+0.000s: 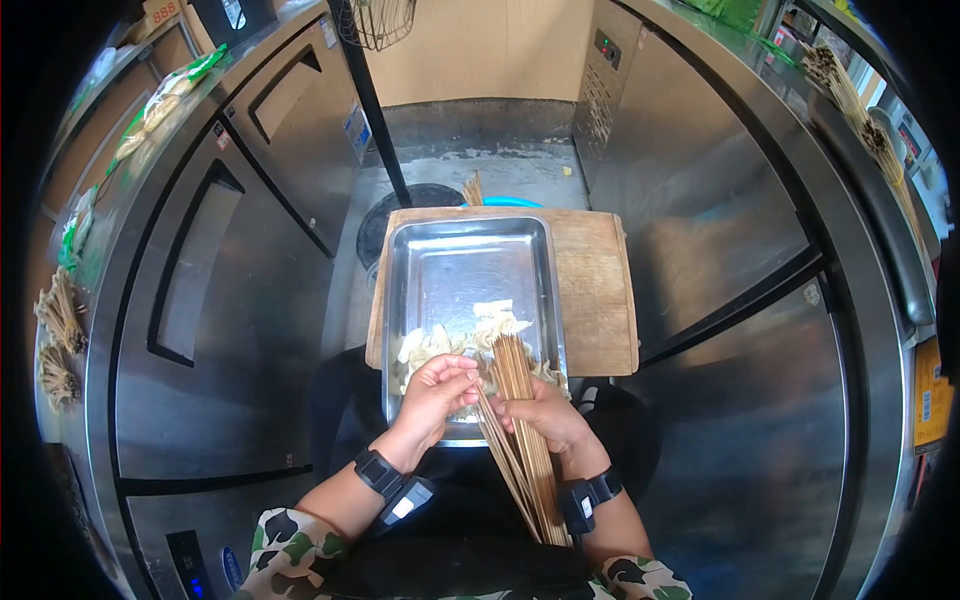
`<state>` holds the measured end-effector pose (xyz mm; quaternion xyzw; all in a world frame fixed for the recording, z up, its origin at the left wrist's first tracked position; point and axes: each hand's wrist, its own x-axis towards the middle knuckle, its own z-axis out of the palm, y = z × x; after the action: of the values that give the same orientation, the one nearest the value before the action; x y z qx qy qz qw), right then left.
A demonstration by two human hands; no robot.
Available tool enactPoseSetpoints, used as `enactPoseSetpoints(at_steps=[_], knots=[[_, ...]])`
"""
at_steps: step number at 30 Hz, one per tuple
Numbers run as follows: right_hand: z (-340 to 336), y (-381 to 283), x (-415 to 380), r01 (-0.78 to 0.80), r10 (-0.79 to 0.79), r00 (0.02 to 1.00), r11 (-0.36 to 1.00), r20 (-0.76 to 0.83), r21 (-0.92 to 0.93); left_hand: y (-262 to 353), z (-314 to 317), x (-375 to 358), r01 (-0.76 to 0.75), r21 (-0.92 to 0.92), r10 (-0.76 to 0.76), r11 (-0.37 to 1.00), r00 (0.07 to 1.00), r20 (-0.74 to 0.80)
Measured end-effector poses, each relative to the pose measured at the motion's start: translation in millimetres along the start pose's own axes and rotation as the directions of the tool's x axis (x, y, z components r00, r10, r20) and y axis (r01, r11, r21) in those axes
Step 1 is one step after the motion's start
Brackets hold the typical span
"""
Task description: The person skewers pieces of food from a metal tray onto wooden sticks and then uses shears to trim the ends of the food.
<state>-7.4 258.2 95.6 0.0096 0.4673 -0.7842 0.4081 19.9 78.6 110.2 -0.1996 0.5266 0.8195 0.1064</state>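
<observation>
A bundle of thin wooden skewers [528, 440] lies lengthwise over the near edge of a metal tray [470, 240], with my right hand [545, 415] closed round it. My left hand [437, 398] is beside it on the left, thumb and fingers pinched together near the tips of a few skewers that fan away from the bundle. What exactly the left fingertips hold is too small to make out. Pale, cream-coloured food pieces [430, 345] lie in the near half of the tray, partly hidden by both hands and the skewers.
Beneath the tray is a wooden board [595, 290]. Steel cabinets stand at left [220, 330] and right [740, 400]. Behind the board are a dark round container [375, 225] and a black pole [375, 110]. More skewer bundles [60, 315] lie on the left counter.
</observation>
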Motion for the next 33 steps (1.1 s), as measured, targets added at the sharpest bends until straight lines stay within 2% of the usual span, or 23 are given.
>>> enactPoseSetpoints(at_steps=[5, 12, 15, 16, 17, 19, 21, 24, 25, 27, 28, 31, 33], knots=[[6.7, -9.5, -2.5, -0.016, 0.018, 1.000, 0.996, 0.016, -0.082, -7.4, -0.7, 2.5, -0.030, 0.018, 0.030, 0.999, 0.999, -0.031], [4.3, -8.5, -2.2, 0.019, -0.017, 1.000, 0.993, 0.020, -0.113, -6.8, 1.2, -0.2, -0.023, 0.113, 0.018, 0.993, 0.999, 0.040], [3.6, -9.6, -3.9, 0.026, -0.027, 1.000, 0.992, -0.010, -0.124, 11.3, -15.0, 10.5, -0.111, 0.179, 0.104, 0.978, 0.993, 0.050], [5.1, -11.4, -5.6, 0.034, -0.036, 0.999, 0.994, -0.012, -0.104, 12.2, -35.0, 24.1, -0.203, 0.220, 0.192, 0.954, 0.979, 0.072], [5.2, -11.6, -6.1, 0.037, -0.039, 0.999, 0.995, -0.013, -0.093, 18.5, -51.2, 31.8, -0.274, 0.256, 0.275, 0.927, 0.961, 0.034], [5.1, -11.5, -6.6, 0.044, -0.045, 0.999, 0.997, -0.014, -0.069, 21.4, -80.2, 44.7, -0.243, 0.417, 0.318, 0.876, 0.940, -0.121], [8.6, -14.3, -8.0, 0.051, -0.052, 0.999, 0.995, -0.017, -0.082, 21.5, -94.3, 44.7, -0.183, 0.599, 0.340, 0.780, 0.927, -0.160], [9.2, -14.3, -8.9, 0.049, -0.051, 0.999, 0.995, -0.019, -0.089, 0.6, -114.5, 50.4, -0.280, 0.823, 0.517, 0.494, 0.856, -0.019], [8.4, -13.6, -8.3, 0.046, -0.048, 0.999, 0.995, -0.020, -0.089, 4.9, -104.7, 42.8, -0.282, 0.864, 0.503, 0.418, 0.863, 0.038], [7.9, -13.7, -7.6, 0.039, -0.041, 0.999, 0.995, -0.019, -0.096, 11.2, -83.0, 27.7, -0.290, 0.922, 0.461, 0.256, 0.875, 0.147], [7.8, -14.2, -7.4, 0.035, -0.037, 0.999, 0.994, -0.019, -0.101, 5.1, -79.7, 26.1, -0.301, 0.919, 0.436, 0.255, 0.884, 0.169], [7.0, -13.2, -5.6, 0.037, -0.039, 0.999, 0.992, -0.016, -0.117, -5.3, -67.8, 21.5, -0.311, 0.949, 0.404, -0.042, 0.864, 0.301], [6.8, -11.7, -5.3, 0.035, -0.038, 0.999, 0.993, -0.019, -0.115, -10.8, -67.0, 24.6, -0.307, 0.946, 0.396, -0.106, 0.859, 0.324]])
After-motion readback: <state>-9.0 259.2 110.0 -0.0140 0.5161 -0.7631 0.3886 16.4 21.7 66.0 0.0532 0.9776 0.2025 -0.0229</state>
